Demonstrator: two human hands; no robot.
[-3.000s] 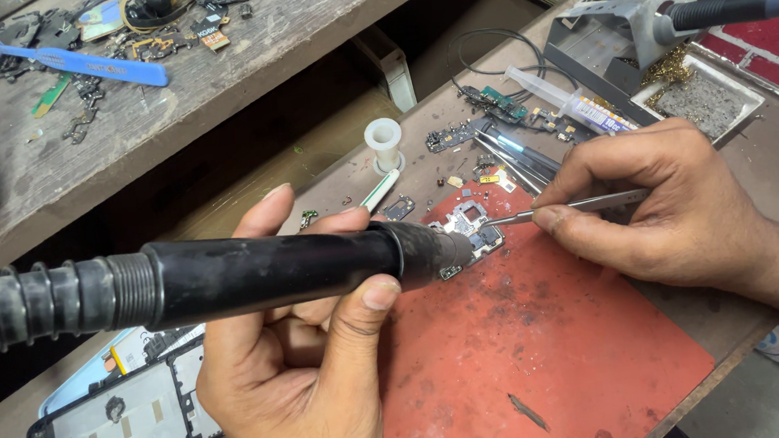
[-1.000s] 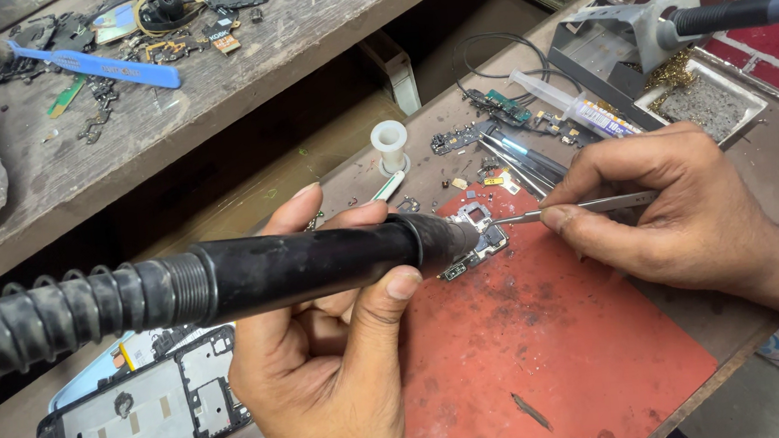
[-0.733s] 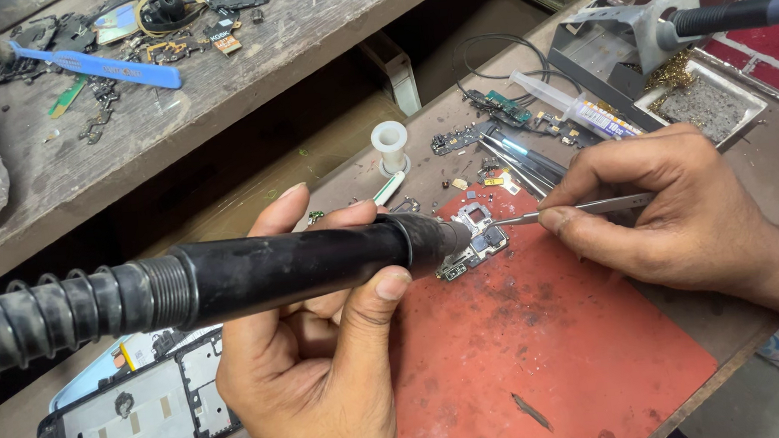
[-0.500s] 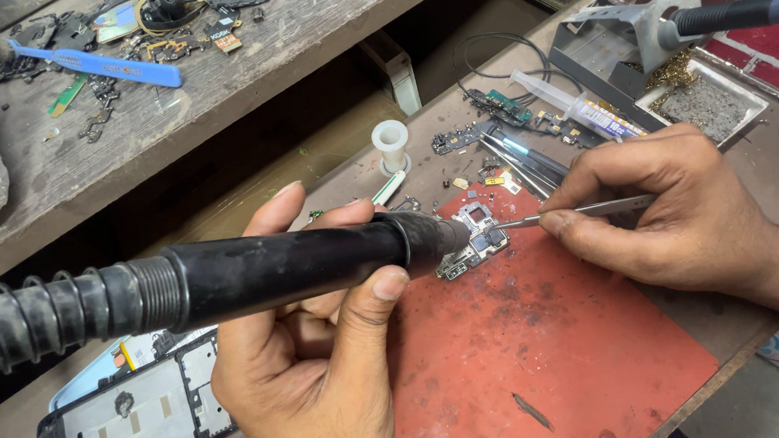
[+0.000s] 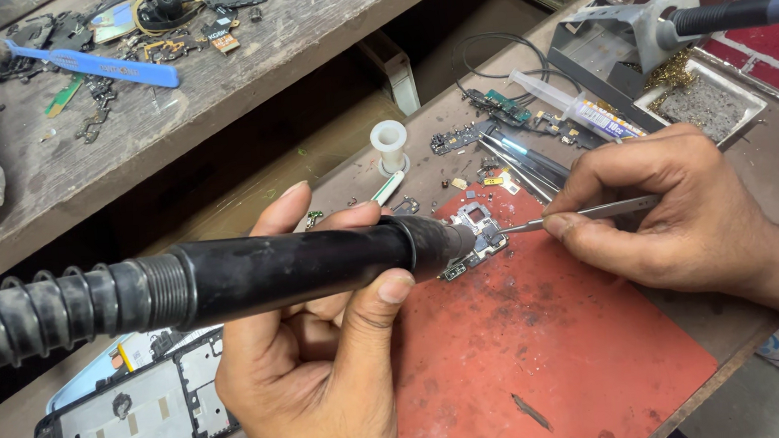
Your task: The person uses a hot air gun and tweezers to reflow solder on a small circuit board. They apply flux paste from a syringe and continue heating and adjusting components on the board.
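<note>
My left hand [image 5: 317, 354] grips a black hot-air wand [image 5: 301, 268] with a ribbed hose running off to the left. Its nozzle points at a small circuit board [image 5: 479, 235] lying on a red work mat [image 5: 548, 346]. My right hand [image 5: 676, 210] pinches metal tweezers [image 5: 575, 216] whose tips touch the board's right edge, just beside the nozzle.
An opened phone body [image 5: 133, 429] lies at the bottom left. A white spool [image 5: 389, 145], a syringe [image 5: 566, 108], spare tweezers and small parts sit behind the mat. A soldering iron rests in its metal stand [image 5: 620, 29] at the back right. A blue pry tool [image 5: 95, 64] lies on the wooden shelf.
The wand has shifted slightly and the view has drifted a little. Both hands keep their grips, with the tweezers still at the board.
</note>
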